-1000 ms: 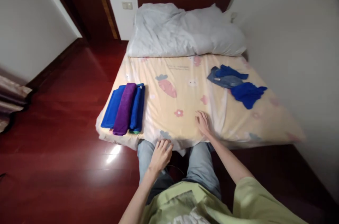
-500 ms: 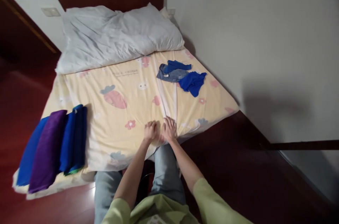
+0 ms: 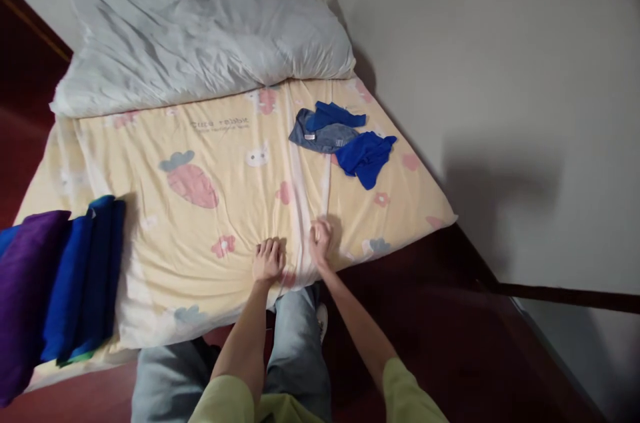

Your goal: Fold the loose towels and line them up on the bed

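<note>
Left fingers (image 3: 269, 247) touch the bedsheet (image 3: 245, 186) (wrinkled cloth).

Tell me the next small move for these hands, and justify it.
I'd probably sweep the left hand leftward to smooth the sheet: that hand rests on it, close to the near edge, and it looks creased there.

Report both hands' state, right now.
Left hand: on the pale-yellow printed fabric bedsheet, fingers bent; open or closed, can't tell.
Right hand: at the same bedsheet, fingers curled; whether it grips fabric, can't tell.
</note>
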A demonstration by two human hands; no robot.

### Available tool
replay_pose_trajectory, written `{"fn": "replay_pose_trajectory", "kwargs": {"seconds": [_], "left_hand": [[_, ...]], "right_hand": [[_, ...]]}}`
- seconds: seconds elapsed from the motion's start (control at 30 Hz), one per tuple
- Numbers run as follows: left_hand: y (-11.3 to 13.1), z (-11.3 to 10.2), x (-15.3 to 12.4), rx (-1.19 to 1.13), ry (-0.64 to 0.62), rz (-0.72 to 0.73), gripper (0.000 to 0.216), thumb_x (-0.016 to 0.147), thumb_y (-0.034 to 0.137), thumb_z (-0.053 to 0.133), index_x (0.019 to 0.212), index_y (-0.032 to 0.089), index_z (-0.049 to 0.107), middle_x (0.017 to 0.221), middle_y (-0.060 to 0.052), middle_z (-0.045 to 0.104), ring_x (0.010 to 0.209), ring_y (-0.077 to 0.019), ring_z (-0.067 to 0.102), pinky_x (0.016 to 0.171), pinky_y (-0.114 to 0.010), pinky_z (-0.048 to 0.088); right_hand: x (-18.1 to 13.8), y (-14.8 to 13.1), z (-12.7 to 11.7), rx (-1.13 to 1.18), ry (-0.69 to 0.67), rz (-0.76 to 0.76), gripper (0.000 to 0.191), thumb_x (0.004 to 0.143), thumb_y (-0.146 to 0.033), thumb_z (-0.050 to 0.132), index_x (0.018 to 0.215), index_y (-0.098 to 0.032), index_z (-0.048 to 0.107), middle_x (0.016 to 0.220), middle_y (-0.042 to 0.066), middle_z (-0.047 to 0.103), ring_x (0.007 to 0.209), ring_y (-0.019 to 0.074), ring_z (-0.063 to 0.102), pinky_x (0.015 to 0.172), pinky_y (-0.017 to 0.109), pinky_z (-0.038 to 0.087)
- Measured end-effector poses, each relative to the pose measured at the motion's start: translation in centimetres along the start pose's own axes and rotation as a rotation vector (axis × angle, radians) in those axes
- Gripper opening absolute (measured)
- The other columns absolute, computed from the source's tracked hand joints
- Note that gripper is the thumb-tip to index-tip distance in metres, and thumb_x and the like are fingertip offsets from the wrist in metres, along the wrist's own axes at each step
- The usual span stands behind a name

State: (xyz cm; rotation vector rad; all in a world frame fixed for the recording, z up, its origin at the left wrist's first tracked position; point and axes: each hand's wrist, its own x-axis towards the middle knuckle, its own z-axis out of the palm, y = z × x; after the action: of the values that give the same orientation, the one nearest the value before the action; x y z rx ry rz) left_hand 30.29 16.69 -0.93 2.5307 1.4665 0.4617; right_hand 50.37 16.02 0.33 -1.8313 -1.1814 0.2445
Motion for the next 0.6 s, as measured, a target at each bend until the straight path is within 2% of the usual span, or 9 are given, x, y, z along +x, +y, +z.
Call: {"fn": "replay_pose_trajectory", "kwargs": {"seconds": [0.07, 0.17, 0.27, 0.47, 0.53, 0.6], "left_hand": [[0.1, -0.1, 0.0, -0.003, -0.006, -0.008, 0.022, 0.096, 0.023, 0.049, 0.107, 0.016, 0.067, 0.107, -0.016, 0.067, 0.105, -0.0304, 0.058, 0.095, -0.044, 0.041], [0.1, -0.2, 0.0, -0.019, -0.014, -0.012, 0.022, 0.095, 0.023, 0.049, 0.106, 0.016, 0.067, 0.105, -0.016, 0.067, 0.106, -0.0306, 0.059, 0.095, -0.044, 0.042], [0.2, -0.2, -0.2, -0.038, -0.017, -0.017, 0.021, 0.095, 0.023, 0.05, 0.105, 0.016, 0.067, 0.104, -0.015, 0.067, 0.105, -0.0306, 0.059, 0.095, -0.044, 0.042], [0.2, 0.0, -0.4, -0.036, -0.019, -0.029, 0.019, 0.094, 0.022, 0.052, 0.104, 0.016, 0.067, 0.107, -0.015, 0.068, 0.107, -0.0305, 0.059, 0.096, -0.044, 0.041], [0.2, 0.0, -0.4, -0.032, -0.025, -0.028, 0.018, 0.095, 0.023, 0.052, 0.103, 0.016, 0.067, 0.108, -0.014, 0.068, 0.107, -0.0306, 0.058, 0.096, -0.044, 0.041], [0.2, -0.1, -0.4, -0.038, -0.025, -0.031, 0.019, 0.095, 0.023, 0.053, 0.105, 0.016, 0.067, 0.109, -0.015, 0.068, 0.108, -0.0307, 0.058, 0.096, -0.044, 0.041]], "right_hand": [[5.6, 1.1, -1.1, -0.16, 0.009, 0.031, 0.036, 0.096, -0.023, 0.043, 0.109, -0.018, 0.076, 0.137, 0.018, 0.063, 0.134, 0.0277, 0.056, 0.118, 0.05, 0.043], [13.6, 2.9, -2.6, -0.366, -0.05, 0.121, 0.041, 0.088, -0.015, 0.046, 0.112, -0.018, 0.079, 0.155, 0.018, 0.052, 0.143, 0.031, 0.047, 0.12, 0.055, 0.039], [18.5, 4.9, -3.4, -0.433, -0.084, 0.195, 0.044, 0.082, -0.012, 0.045, 0.108, -0.015, 0.08, 0.159, 0.019, 0.048, 0.146, 0.0343, 0.041, 0.12, 0.06, 0.038], [21.1, 7.5, -4.0, -0.363, -0.039, 0.255, 0.047, 0.081, -0.012, 0.044, 0.112, -0.013, 0.079, 0.139, 0.022, 0.064, 0.131, 0.034, 0.053, 0.116, 0.057, 0.043], [21.0, 7.0, -4.0, -0.308, -0.026, 0.202, 0.045, 0.083, -0.014, 0.044, 0.112, -0.012, 0.079, 0.132, 0.022, 0.066, 0.126, 0.0327, 0.057, 0.114, 0.054, 0.046], [19.4, 5.4, -4.0, -0.199, -0.042, 0.072, 0.042, 0.088, -0.019, 0.044, 0.112, -0.012, 0.078, 0.126, 0.022, 0.067, 0.123, 0.0305, 0.06, 0.113, 0.05, 0.048]]}}
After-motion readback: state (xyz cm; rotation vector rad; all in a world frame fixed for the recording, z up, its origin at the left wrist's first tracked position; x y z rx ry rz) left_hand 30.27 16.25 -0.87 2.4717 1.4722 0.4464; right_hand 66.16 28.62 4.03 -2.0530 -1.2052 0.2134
